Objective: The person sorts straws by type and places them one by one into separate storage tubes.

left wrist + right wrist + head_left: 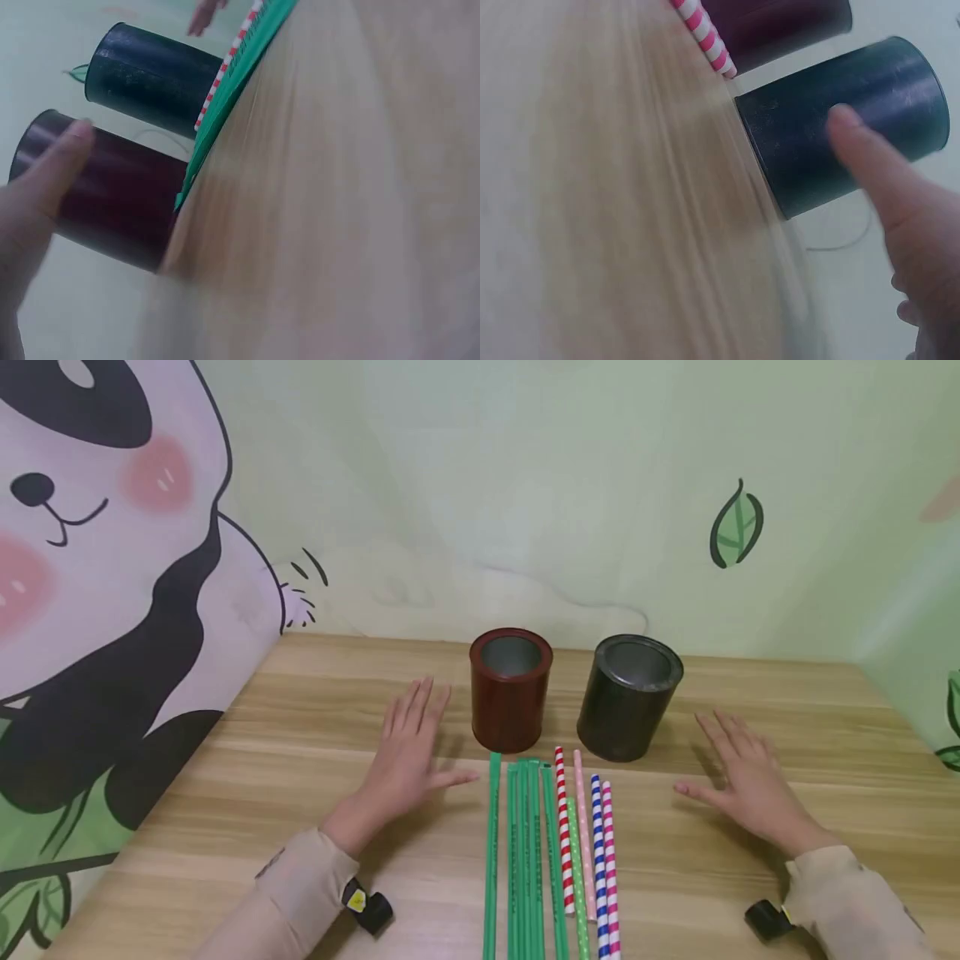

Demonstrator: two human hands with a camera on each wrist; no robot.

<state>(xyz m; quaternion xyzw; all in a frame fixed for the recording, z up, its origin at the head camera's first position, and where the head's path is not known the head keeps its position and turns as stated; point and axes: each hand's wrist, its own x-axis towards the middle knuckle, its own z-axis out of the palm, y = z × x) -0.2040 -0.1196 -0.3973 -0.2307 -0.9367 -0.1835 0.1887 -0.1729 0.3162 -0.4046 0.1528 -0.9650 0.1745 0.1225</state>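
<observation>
Head view: we list, far, a brown can [507,714] and, to its right, a black can [621,720]; nearer, green sticks [523,852] with patterned straws [585,835] at right; left hand [405,750], right hand [753,783], fingers spread, either side.

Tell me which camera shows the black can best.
The head view: it shows the whole black can, side and open top, unblocked. The left wrist view shows its side, the lower end partly behind the red-striped straw. The right wrist view shows its side closely, partly covered by the right hand.
</observation>
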